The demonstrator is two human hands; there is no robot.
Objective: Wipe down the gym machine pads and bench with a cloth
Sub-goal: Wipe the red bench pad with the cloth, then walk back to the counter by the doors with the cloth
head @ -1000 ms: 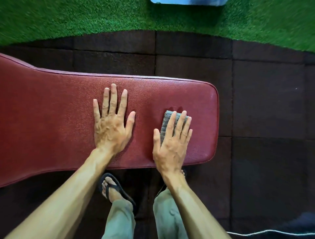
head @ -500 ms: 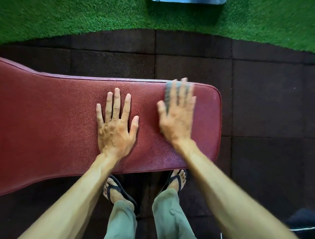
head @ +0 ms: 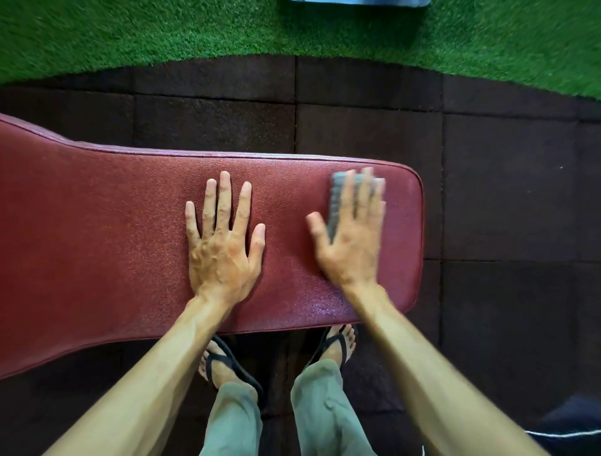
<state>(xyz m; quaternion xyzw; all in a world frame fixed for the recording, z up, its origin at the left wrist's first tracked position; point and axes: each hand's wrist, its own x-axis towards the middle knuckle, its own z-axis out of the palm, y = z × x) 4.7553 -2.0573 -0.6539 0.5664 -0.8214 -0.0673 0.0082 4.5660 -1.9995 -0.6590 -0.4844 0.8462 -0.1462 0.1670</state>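
Observation:
A long red padded bench (head: 97,247) runs across the view from left to right. My left hand (head: 222,241) lies flat on its middle with the fingers spread and nothing under it. My right hand (head: 353,234) presses flat on a folded grey cloth (head: 336,195) near the bench's right end, close to the far edge. That hand and the cloth are motion-blurred. Most of the cloth is hidden under my fingers and palm.
Dark rubber floor tiles (head: 507,195) surround the bench. Green artificial turf (head: 162,29) lies beyond them, with a blue object (head: 357,2) at the top edge. My feet in black flip-flops (head: 227,364) stand under the bench's near edge. A white cord (head: 566,433) lies at bottom right.
My right hand slid the cloth from the near middle of the pad to the far edge, then rightward toward the bench's end. My left hand stayed planted.

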